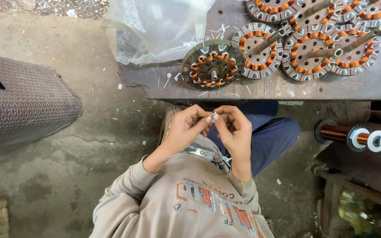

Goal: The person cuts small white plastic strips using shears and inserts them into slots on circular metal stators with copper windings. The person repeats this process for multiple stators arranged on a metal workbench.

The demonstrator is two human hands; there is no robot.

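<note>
Both hands, left hand (182, 128) and right hand (236, 131), pinch closed on a small pale strip (213, 116) held above the lap, just before the bench (261, 83); it looks light, thin and bendable, best held by its ends.

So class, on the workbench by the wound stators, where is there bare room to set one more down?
Bare bench lies along the front edge below the plastic bag, left of the nearest stator. The row of stators to its right is crowded, touching or overlapping.
</note>
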